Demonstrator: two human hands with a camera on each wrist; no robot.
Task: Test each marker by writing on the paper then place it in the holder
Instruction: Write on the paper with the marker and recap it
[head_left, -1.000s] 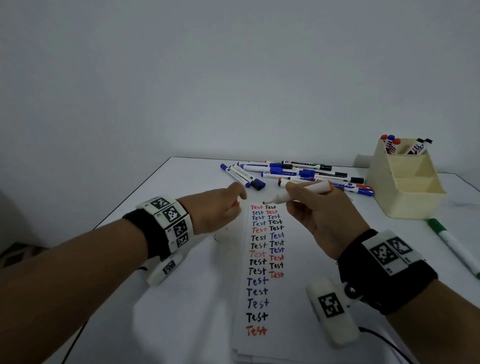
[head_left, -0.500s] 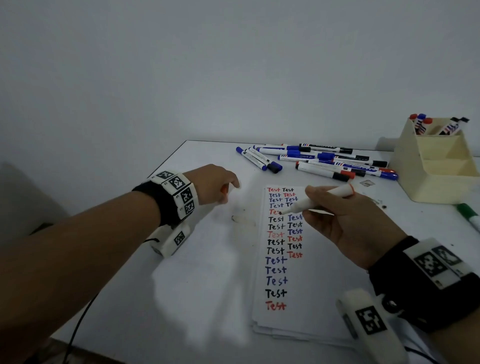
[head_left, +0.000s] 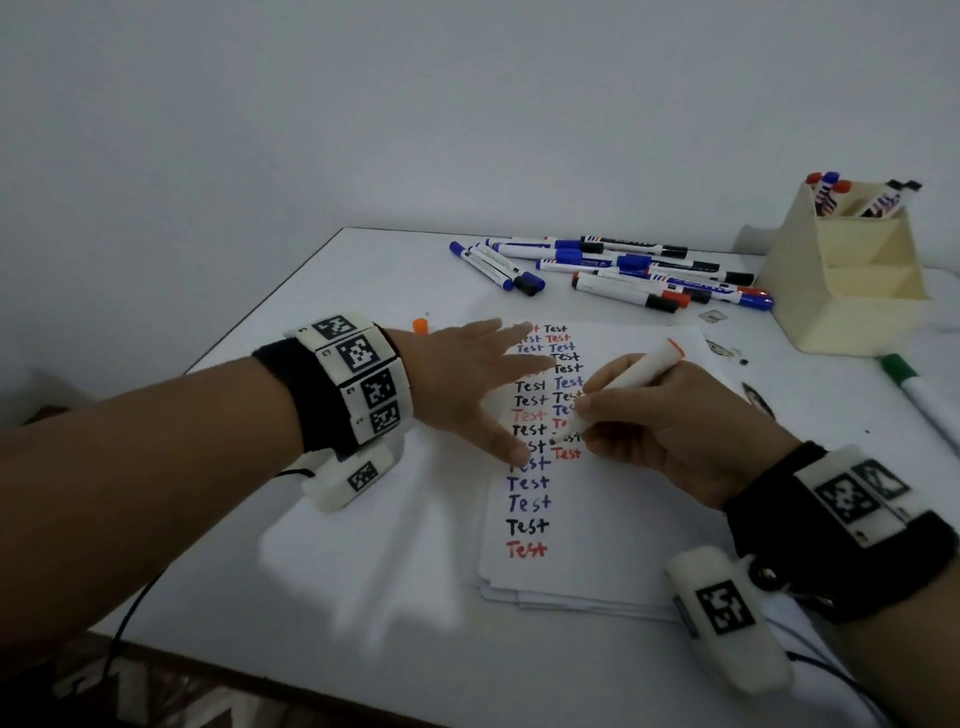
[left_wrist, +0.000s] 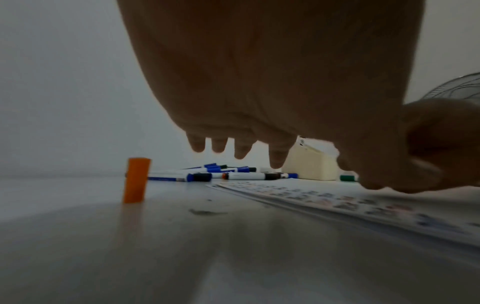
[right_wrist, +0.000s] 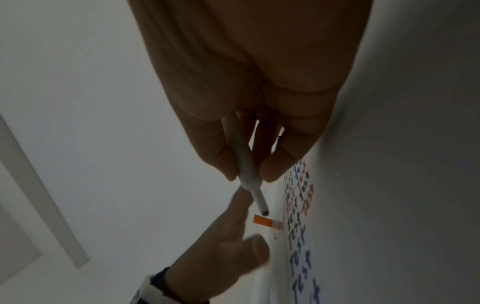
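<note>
the desk (head_left: 363, 270) carries the paper (head_left: 623, 519), which the left hand (head_left: 467, 384) has come across to pin, fingers spread flat over the top rows of "test". a second ago that hand was off to the side pinching the orange cap (head_left: 420, 326); the cap now stands alone on the desk beside it. the right hand (head_left: 670, 431) has dropped, gripping the uncapped marker (head_left: 631, 379) in a writing hold, tip at the second column. judging by this, writing is about to start; the holder (head_left: 852, 291) waits far right, past the loose markers (head_left: 623, 270).
</note>
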